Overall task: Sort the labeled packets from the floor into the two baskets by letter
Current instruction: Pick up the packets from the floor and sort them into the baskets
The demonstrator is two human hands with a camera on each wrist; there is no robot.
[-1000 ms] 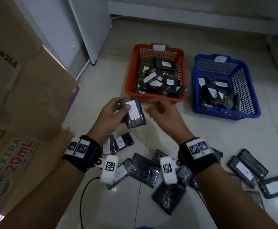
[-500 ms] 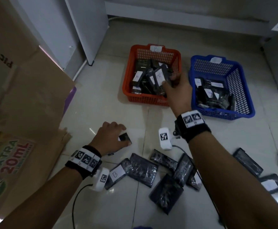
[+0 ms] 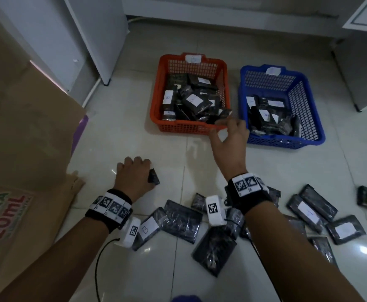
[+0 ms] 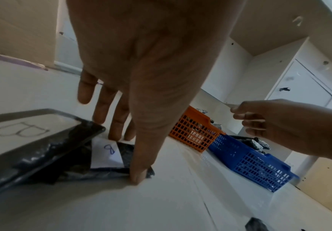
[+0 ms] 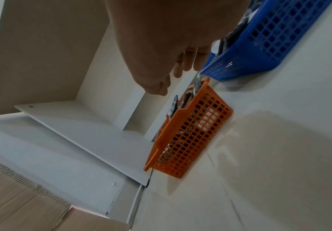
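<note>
My left hand (image 3: 139,171) is down on the floor tiles and pinches a black packet (image 3: 153,176) between thumb and fingers. The left wrist view shows a B on that packet's white label (image 4: 109,152). My right hand (image 3: 221,127) hovers empty with loosely spread fingers at the near right corner of the orange basket (image 3: 189,129). The blue basket (image 3: 287,142) stands just to the right of it. Both baskets hold several labelled black packets. More packets (image 3: 182,223) lie scattered on the floor under my wrists, one with a B label (image 3: 147,228).
A large cardboard box (image 3: 25,127) leans at the left. White cabinets stand behind at the left (image 3: 95,40) and at the far right (image 3: 363,62). Other packets (image 3: 311,210) lie at the right. A black cable (image 3: 97,269) trails under my left forearm.
My right hand carried a packet over the orange basket, let it go there and has drawn back empty. My left hand went down to the floor and stays on a packet.
</note>
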